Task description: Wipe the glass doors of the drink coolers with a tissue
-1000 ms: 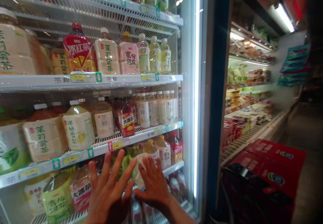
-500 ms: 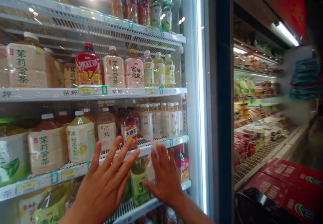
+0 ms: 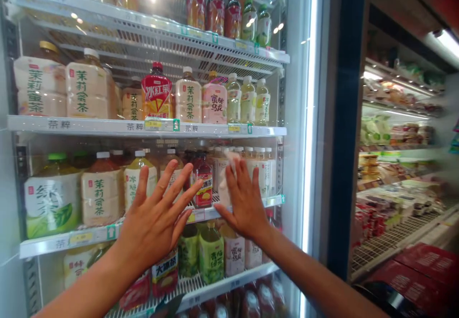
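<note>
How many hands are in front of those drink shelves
2: the left hand, spread open left of centre, and the right hand, just right of centre, over a pale cloth. Neither is hidden.

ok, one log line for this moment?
left hand: open, spread, contact unclear | right hand: open, over pale cloth | ahead: bottles on cooler shelves

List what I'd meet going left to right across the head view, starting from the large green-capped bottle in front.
Green-capped bottle → white-capped bottle beside it → left hand → right hand → white light strip → dark frame → red boxes.
</note>
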Available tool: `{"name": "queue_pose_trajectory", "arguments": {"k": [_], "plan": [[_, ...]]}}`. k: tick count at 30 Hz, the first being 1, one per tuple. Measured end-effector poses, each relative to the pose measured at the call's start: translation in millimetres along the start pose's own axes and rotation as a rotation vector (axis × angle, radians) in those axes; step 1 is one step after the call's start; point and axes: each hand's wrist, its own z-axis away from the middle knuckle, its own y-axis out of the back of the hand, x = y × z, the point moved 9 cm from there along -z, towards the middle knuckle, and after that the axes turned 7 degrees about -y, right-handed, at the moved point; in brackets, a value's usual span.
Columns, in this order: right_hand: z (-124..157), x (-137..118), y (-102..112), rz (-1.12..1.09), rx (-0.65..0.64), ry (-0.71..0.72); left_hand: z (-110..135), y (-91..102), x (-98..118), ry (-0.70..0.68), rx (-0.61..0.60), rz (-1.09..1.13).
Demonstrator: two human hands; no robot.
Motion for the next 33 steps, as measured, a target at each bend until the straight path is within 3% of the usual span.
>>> {"name": "queue_pose_trajectory", "arguments": {"k": [3,5,10,12,14,17,19,21,24,26,28,31,33], "plan": [[-60.9,12.7,8.5,0.019,0.023,-0.094,1.4,8.4,-15.1,0.026,0.012,-0.019],[-69.5,-1.2,8.0,0.016,0.012,-0.079,7.0,12.4,-23.7,0.045,0.015,-0.031],[4.1,-82.6,-6.1,-0.036,-0.053,0.364,31.4,12.8,-38.0,0.065,0.003,-0.046],[7.1,-91.4,-6.0,-0.031,-0.052,0.469,37.5,12.4,-45.1,0.068,0.004,-0.038],[-26.9,-81.3,-0.6,-0.017,-0.017,0.418,40.2,14.4,-55.5,0.083,0.019,-0.036],[-94.5,-60.2,10.1,-0.002,0.055,0.191,43.1,21.5,-72.4,0.114,0.054,-0.052],[-108.8,-66.5,11.9,-0.011,0.075,0.134,48.8,26.1,-80.1,0.139,0.067,-0.066],[-89.3,-93.6,7.3,-0.029,0.049,0.231,58.8,28.4,-83.6,0.169,0.066,-0.07],[-32.4,-137.7,-2.9,-0.042,-0.028,0.507,76.3,27.7,-81.7,0.199,0.057,-0.054],[-16.2,-147.1,-6.2,-0.035,-0.064,0.62,84.5,26.0,-78.4,0.195,0.059,-0.043],[-35.1,-138.0,-4.4,-0.025,-0.056,0.595,88.5,24.3,-77.0,0.194,0.063,-0.04],[-90.0,-109.8,4.2,-0.018,0.028,0.369,89.3,22.4,-78.2,0.21,0.062,-0.038],[-102.3,-102.1,6.8,-0.025,0.069,0.259,88.7,22.2,-78.5,0.216,0.06,-0.039]]}}
